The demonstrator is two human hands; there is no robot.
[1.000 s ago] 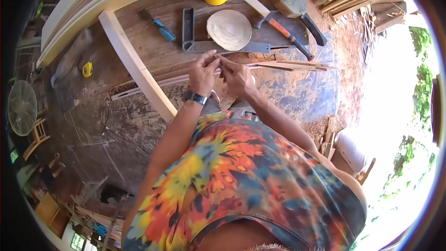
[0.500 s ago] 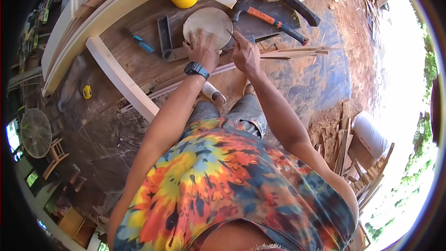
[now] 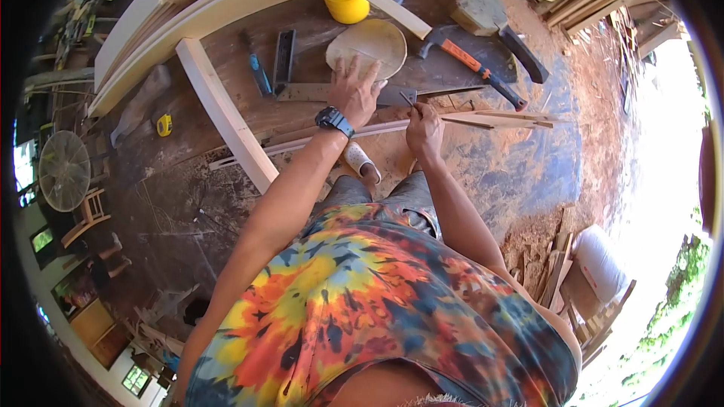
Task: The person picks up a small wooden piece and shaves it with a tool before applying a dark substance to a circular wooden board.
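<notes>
A round pale wooden disc lies on the dark work surface. My left hand, with a black watch on its wrist, rests spread on the disc's near edge. To the right, my right hand is closed on a thin dark pencil-like tool whose tip points up and left. A metal saw blade lies just beyond my hands, partly covered by the left one. An orange and black hammer lies right of the disc.
Around the disc are a yellow tub with a wood strip across it, a mallet-like block, a blue-handled tool and a black tray. A light wooden frame stands left; a yellow tape measure lies beyond it.
My left hand has slid to the disc's near right edge. My right hand has moved away from the disc, toward me, still with the thin tool. The whole view has shifted.
</notes>
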